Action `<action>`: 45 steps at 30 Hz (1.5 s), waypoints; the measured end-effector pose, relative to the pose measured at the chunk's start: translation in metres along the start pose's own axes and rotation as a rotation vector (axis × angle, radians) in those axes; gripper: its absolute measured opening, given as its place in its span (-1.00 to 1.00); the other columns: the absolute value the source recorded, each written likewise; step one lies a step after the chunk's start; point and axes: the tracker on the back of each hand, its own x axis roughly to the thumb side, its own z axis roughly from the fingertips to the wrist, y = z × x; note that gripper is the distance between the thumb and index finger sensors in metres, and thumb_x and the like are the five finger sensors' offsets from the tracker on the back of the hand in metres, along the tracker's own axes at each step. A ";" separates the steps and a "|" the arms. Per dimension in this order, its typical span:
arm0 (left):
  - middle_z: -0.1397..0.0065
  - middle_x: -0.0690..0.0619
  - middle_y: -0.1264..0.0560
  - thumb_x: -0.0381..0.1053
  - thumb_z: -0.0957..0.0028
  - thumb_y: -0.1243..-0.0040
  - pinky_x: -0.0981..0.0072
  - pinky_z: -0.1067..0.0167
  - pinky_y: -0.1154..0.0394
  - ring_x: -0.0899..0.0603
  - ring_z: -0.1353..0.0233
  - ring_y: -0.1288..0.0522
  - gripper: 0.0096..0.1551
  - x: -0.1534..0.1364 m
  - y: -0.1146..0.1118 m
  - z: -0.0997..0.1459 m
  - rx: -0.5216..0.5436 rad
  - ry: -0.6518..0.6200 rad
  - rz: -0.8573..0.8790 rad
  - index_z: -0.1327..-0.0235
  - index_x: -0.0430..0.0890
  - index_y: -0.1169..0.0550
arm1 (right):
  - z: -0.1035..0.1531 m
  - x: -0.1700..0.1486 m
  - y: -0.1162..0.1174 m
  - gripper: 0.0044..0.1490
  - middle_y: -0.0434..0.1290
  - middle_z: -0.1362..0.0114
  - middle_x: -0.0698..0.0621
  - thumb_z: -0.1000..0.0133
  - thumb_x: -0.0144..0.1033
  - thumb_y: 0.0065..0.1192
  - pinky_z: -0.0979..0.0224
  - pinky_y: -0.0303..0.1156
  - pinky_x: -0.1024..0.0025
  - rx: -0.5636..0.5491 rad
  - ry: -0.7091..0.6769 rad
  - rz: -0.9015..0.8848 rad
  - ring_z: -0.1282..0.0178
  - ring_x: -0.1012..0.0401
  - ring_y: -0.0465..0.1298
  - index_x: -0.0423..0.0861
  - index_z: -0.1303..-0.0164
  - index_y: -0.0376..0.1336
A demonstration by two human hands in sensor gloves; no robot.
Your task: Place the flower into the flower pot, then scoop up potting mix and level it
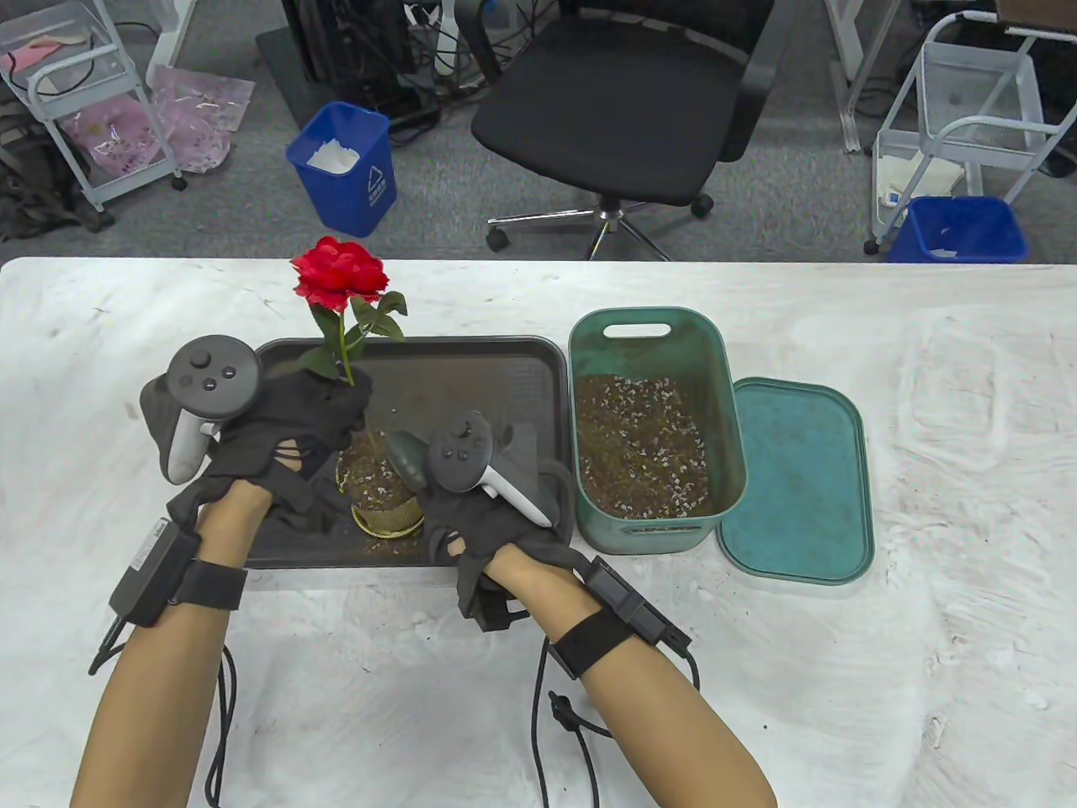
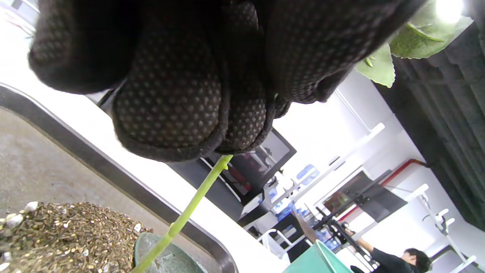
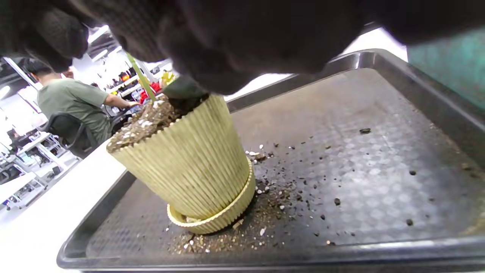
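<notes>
Your left hand (image 1: 286, 421) pinched the flower (image 1: 341, 273) stem upright in the mix-heaped flower pot (image 3: 189, 167) while your right hand (image 1: 484, 497) gripped the scoop (image 1: 405, 459) on the soil; levelling looked next.

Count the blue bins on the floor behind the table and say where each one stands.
2. One blue bin stands beyond the table's far left part, left of the office chair. The other blue bin is at far right, beside a white cart. Others may be hidden.

Black office chair (image 1: 623, 109) stood behind table; two blue bins (image 1: 345, 168) (image 1: 959, 229) and white wire carts (image 1: 968, 126) on floor.
</notes>
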 end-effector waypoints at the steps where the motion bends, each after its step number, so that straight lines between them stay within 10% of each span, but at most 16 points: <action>1: 0.14 0.09 -0.81 0.11 0.21 -0.43 0.13 0.24 -0.73 -0.07 0.31 -0.84 -0.55 -0.001 0.000 0.000 -0.002 -0.004 0.006 0.07 0.02 -0.76 | 0.001 0.000 -0.002 -0.40 0.61 0.32 0.01 -0.01 -0.13 0.13 0.68 0.61 0.25 -0.013 -0.005 0.006 0.66 0.23 0.59 -0.04 -0.26 0.19; 5: 0.13 0.08 -0.80 0.11 0.20 -0.44 0.12 0.23 -0.73 -0.08 0.30 -0.83 -0.55 -0.002 0.001 0.005 0.002 -0.003 0.017 0.07 0.02 -0.76 | 0.002 0.000 -0.010 -0.38 0.61 0.34 0.02 0.00 -0.12 0.15 0.71 0.60 0.28 -0.131 -0.085 -0.041 0.68 0.25 0.58 -0.06 -0.25 0.20; 17: 0.12 0.09 -0.80 0.11 0.20 -0.43 0.12 0.22 -0.73 -0.07 0.30 -0.84 -0.56 -0.001 0.003 0.008 0.023 0.019 -0.010 0.07 0.03 -0.76 | -0.006 0.025 0.003 -0.43 0.61 0.38 0.04 0.03 -0.12 0.13 0.76 0.59 0.26 -0.006 -0.075 0.310 0.73 0.23 0.58 0.05 -0.22 0.23; 25: 0.09 0.08 -0.80 0.12 0.23 -0.47 0.11 0.20 -0.72 -0.09 0.27 -0.83 -0.57 0.001 0.005 0.015 -0.019 0.006 0.021 0.09 0.09 -0.79 | -0.003 0.010 -0.012 -0.40 0.60 0.31 0.02 0.00 -0.15 0.14 0.69 0.59 0.26 -0.112 -0.168 0.127 0.66 0.24 0.57 -0.05 -0.25 0.21; 38: -0.02 0.06 -0.77 0.13 0.25 -0.48 0.06 0.12 -0.70 -0.12 0.17 -0.82 -0.58 -0.012 0.010 0.014 -0.088 0.002 0.104 0.10 0.16 -0.80 | -0.037 0.013 -0.013 -0.43 0.61 0.33 0.00 0.06 -0.19 0.12 0.73 0.57 0.21 0.126 -0.210 0.257 0.69 0.19 0.57 0.05 -0.20 0.25; 45: -0.04 0.06 -0.76 0.12 0.25 -0.48 0.06 0.10 -0.70 -0.12 0.15 -0.81 -0.58 -0.023 0.015 0.017 -0.083 0.000 0.139 0.11 0.15 -0.81 | -0.030 0.014 -0.015 -0.41 0.60 0.29 0.02 0.03 -0.18 0.09 0.68 0.59 0.23 0.072 -0.275 0.317 0.63 0.20 0.59 0.03 -0.24 0.19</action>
